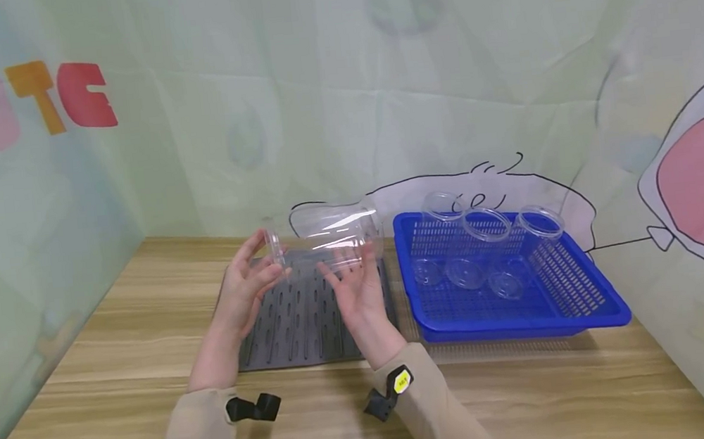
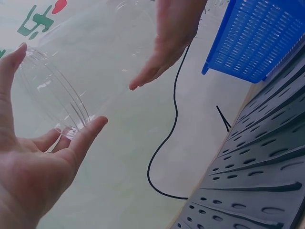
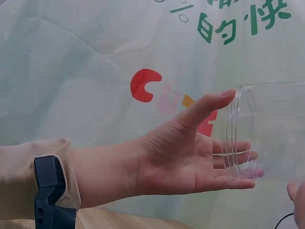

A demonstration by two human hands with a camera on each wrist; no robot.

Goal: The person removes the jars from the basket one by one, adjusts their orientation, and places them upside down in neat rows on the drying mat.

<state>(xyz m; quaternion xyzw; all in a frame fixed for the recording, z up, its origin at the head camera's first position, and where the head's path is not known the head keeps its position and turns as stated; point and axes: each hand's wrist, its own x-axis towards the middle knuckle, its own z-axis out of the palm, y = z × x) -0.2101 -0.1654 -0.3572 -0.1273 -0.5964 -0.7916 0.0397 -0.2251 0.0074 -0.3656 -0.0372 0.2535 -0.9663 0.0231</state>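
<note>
One jar point(image 1: 334, 227) I see held sideways: left hand point(image 1: 242, 286) grips its rim point(image 1: 275, 248); right hand point(image 1: 359, 295), fingers wide, by its other end.

At lower left, the left hand point(image 2: 45, 169) grips a clear cylindrical jar point(image 2: 55, 86) by its ridged rim point(image 2: 80, 109); the right hand point(image 2: 175, 36) is at top centre. A blue perforated plastic basket point(image 2: 252, 40) is upper right, a grey slotted mat point(image 2: 252, 174) below.

Head view from above, forward and down; wrist views low, close; clear jar point(image 1: 326, 226) in all three
</note>
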